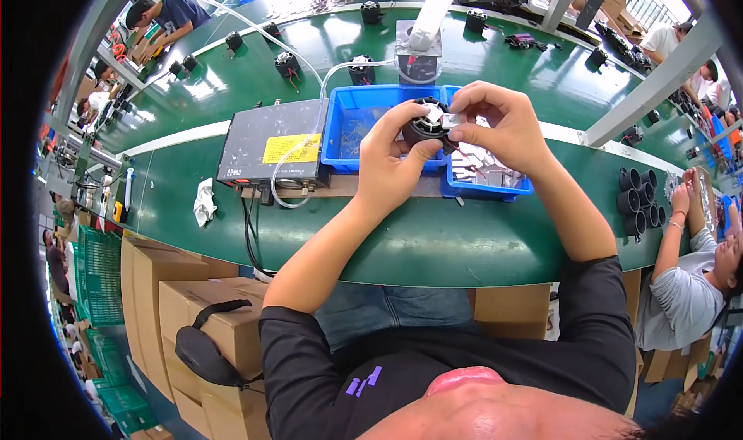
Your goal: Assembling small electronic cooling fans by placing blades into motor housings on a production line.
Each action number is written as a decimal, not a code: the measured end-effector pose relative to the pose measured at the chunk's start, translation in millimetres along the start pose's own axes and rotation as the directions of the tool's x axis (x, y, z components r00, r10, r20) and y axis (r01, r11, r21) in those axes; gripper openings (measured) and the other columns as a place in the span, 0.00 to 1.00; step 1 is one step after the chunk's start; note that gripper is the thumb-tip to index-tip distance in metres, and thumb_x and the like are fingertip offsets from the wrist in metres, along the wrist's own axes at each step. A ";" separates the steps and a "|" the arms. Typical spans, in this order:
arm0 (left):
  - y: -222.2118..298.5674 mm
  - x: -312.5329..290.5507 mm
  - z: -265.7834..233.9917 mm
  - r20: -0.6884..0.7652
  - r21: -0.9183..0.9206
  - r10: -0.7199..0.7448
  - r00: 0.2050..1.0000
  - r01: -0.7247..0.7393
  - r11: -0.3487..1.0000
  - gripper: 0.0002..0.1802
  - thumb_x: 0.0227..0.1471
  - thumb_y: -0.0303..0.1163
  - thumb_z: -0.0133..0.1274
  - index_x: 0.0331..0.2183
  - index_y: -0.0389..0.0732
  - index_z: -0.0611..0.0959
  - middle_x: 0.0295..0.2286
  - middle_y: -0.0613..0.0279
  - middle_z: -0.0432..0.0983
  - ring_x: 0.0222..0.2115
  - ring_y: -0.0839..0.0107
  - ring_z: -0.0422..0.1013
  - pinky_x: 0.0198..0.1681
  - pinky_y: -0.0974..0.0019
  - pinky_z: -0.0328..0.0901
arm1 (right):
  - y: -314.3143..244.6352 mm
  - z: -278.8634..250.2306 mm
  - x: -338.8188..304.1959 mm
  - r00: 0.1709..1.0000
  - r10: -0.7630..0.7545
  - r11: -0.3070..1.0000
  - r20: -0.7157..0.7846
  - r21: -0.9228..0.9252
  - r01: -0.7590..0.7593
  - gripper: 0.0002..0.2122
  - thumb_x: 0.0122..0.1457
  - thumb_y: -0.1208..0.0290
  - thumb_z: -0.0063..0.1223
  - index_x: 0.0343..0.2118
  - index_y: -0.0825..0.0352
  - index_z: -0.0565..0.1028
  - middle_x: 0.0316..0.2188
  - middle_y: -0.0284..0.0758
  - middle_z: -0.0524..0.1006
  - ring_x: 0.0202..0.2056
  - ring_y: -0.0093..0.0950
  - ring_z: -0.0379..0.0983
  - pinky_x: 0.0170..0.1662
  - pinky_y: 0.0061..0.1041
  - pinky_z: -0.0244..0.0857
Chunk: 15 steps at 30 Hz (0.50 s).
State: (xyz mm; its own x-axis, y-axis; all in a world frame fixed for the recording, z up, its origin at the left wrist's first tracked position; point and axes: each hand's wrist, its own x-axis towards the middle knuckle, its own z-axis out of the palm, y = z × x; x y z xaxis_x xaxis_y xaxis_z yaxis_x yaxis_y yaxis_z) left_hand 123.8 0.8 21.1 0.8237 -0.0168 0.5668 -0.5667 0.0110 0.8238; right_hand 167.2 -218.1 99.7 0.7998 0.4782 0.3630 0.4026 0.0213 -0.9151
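Observation:
My left hand (385, 165) grips a round black motor-like housing (420, 132) with pale segments showing in its open top, thumb and fingers at its side. Between the thumb and fingers of my right hand (503, 126) is a small pale rectangular piece (450, 120), at the housing's right edge. Whether the piece touches the housing I cannot tell. Both hands are above two blue bins. The left blue bin (334, 134) has small scraps on its bottom. Many small white and silvery pieces (484, 169) fill the right blue bin (507, 194), partly hidden by my right hand.
Left of the bins stands a dark control box (255, 142) with a yellow label and a white hose. Crumpled white tissue (204, 202) lies beside it. Black cups (636, 200) are grouped at the right, near a co-worker (685, 285). More black housings (286, 65) sit on the far conveyor.

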 end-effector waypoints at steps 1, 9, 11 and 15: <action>-1.0 -1.5 0.5 0.004 0.035 0.007 1.000 -0.008 0.999 0.38 0.49 0.15 0.69 0.61 0.40 0.77 0.52 0.56 0.79 0.47 0.66 0.79 0.45 0.66 0.79 | 1.5 3.0 -0.6 0.999 0.006 1.000 -0.032 -0.016 -0.007 0.19 0.50 0.84 0.76 0.46 0.70 0.82 0.34 0.32 0.83 0.34 0.20 0.75 0.40 0.17 0.70; 14.5 -2.1 18.2 -0.142 0.148 0.045 0.989 -0.023 0.989 0.38 0.45 0.12 0.70 0.57 0.38 0.77 0.56 0.49 0.79 0.50 0.60 0.80 0.47 0.61 0.80 | 15.1 15.9 -5.6 0.980 -0.058 0.998 -0.191 -0.012 0.057 0.13 0.50 0.83 0.76 0.40 0.70 0.87 0.34 0.32 0.84 0.32 0.19 0.73 0.37 0.17 0.70; 14.4 -3.6 18.8 -0.139 0.201 0.062 0.988 -0.033 0.979 0.38 0.44 0.09 0.69 0.56 0.37 0.75 0.59 0.45 0.78 0.51 0.57 0.81 0.51 0.57 0.80 | 17.4 17.3 -5.9 0.975 -0.114 0.989 -0.189 -0.111 0.095 0.11 0.50 0.83 0.76 0.37 0.70 0.88 0.34 0.32 0.84 0.31 0.19 0.73 0.36 0.17 0.69; 8.6 -3.4 14.1 -0.103 0.335 0.251 0.962 -0.204 0.920 0.37 0.42 0.09 0.70 0.54 0.38 0.76 0.59 0.44 0.79 0.53 0.55 0.80 0.52 0.56 0.80 | 18.8 24.3 -8.3 0.956 -0.180 0.974 -0.230 -0.174 0.142 0.10 0.49 0.82 0.76 0.36 0.68 0.89 0.34 0.32 0.84 0.31 0.20 0.73 0.36 0.17 0.69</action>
State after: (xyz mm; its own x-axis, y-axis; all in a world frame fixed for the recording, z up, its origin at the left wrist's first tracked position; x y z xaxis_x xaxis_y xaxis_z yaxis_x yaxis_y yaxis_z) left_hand 115.8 -13.1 26.3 0.6525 0.0894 0.7525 -0.6963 -0.3210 0.6419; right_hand 157.3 -200.4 75.1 0.7949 0.2511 0.5523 0.5831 -0.0646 -0.8098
